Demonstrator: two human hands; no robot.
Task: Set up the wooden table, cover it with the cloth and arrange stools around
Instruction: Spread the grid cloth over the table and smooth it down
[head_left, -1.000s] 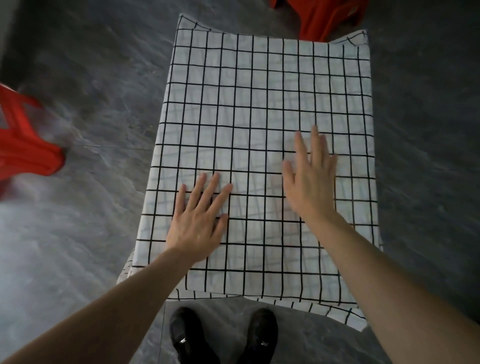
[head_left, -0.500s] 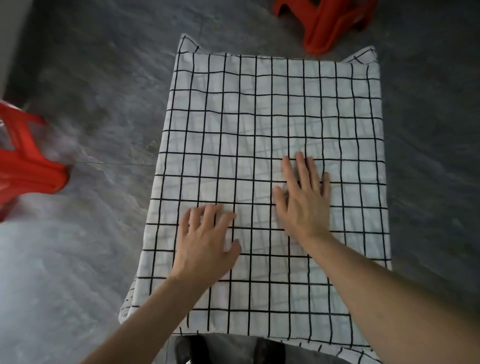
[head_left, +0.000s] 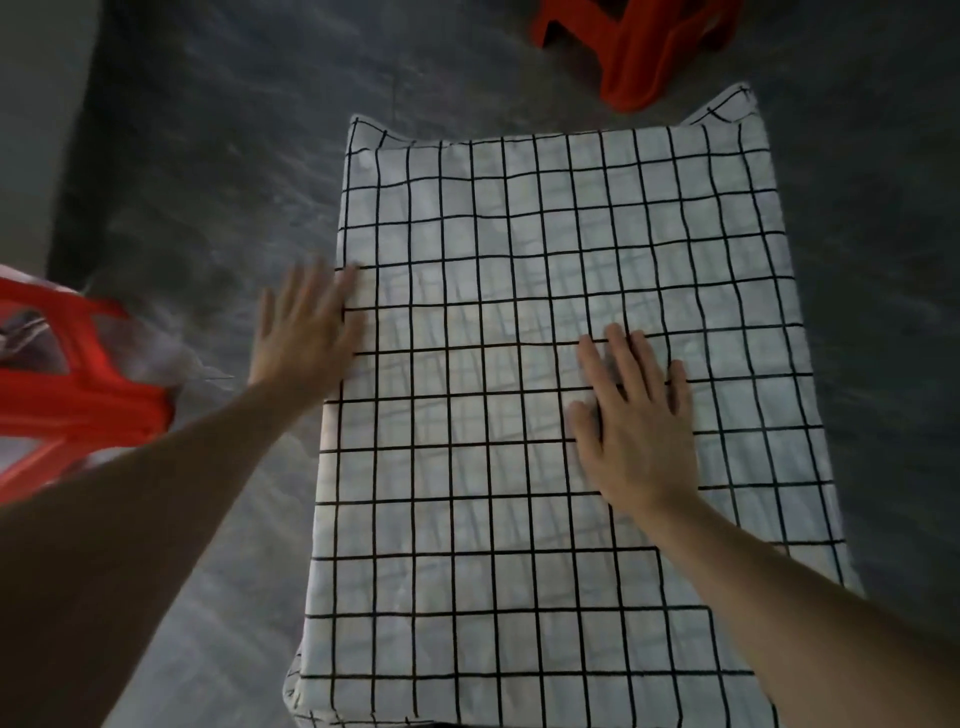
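Note:
A white cloth (head_left: 519, 291) with a black grid covers the whole table top, so the wooden table is hidden beneath it. My right hand (head_left: 636, 415) lies flat on the cloth, fingers straight, right of the middle. My left hand (head_left: 304, 327) is blurred, fingers straight, at the cloth's left edge with most of the hand over the floor. One red plastic stool (head_left: 78, 395) stands at the far left. Another red stool (head_left: 639, 47) lies beyond the table's far edge.
The floor (head_left: 208, 156) is dark grey stone-look tile all around the table. A pale wall strip (head_left: 36, 104) runs along the upper left.
My left hand has slid off the near-middle of the cloth out to its left edge. My right hand stays flat on the cloth. The view has shifted left.

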